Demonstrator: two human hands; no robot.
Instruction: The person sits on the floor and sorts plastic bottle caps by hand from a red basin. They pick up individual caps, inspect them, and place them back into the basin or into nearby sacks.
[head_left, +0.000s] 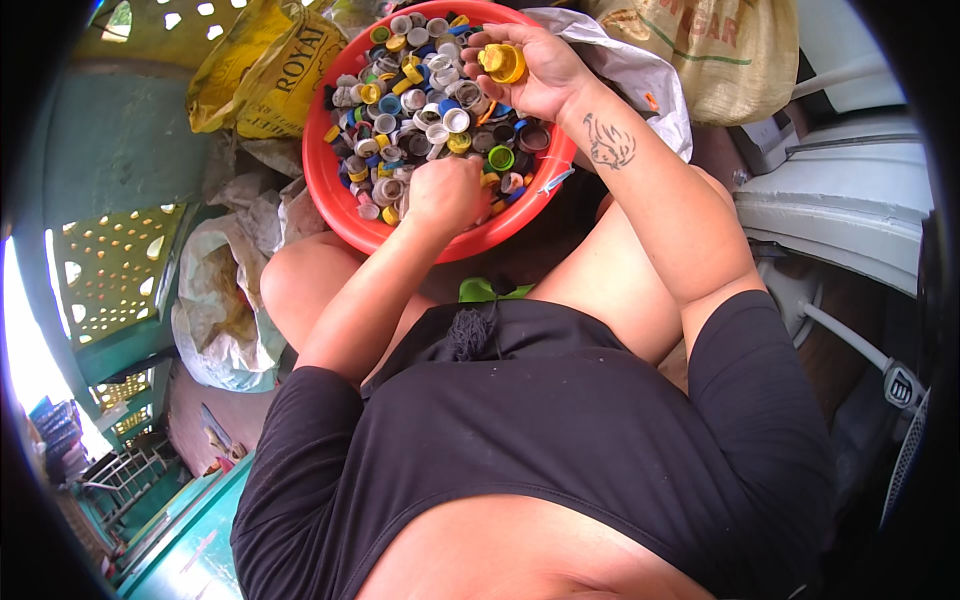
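Observation:
A round red plastic basin (321, 176) rests at my knees, heaped with plastic bottle caps (390, 105) in white, yellow, blue, black and green. My right hand (536, 71) is turned palm up over the basin's far right side. Several yellow caps (502, 64), bunched together, lie in its curled fingers. My left hand (446, 191) reaches down among the caps near the basin's front, back of the hand upward. Its fingertips are hidden, so whether they grip a cap is unclear. A thin blue-white strip (556, 182) is tied at the basin's right rim.
Beyond the basin on the left stands a yellow printed sack (262, 75). A white sack (225, 300) sits by my left knee. To the right are a white plastic sack (652, 90) and a tan woven sack (712, 60). Grey-white panelling (840, 202) borders the right side.

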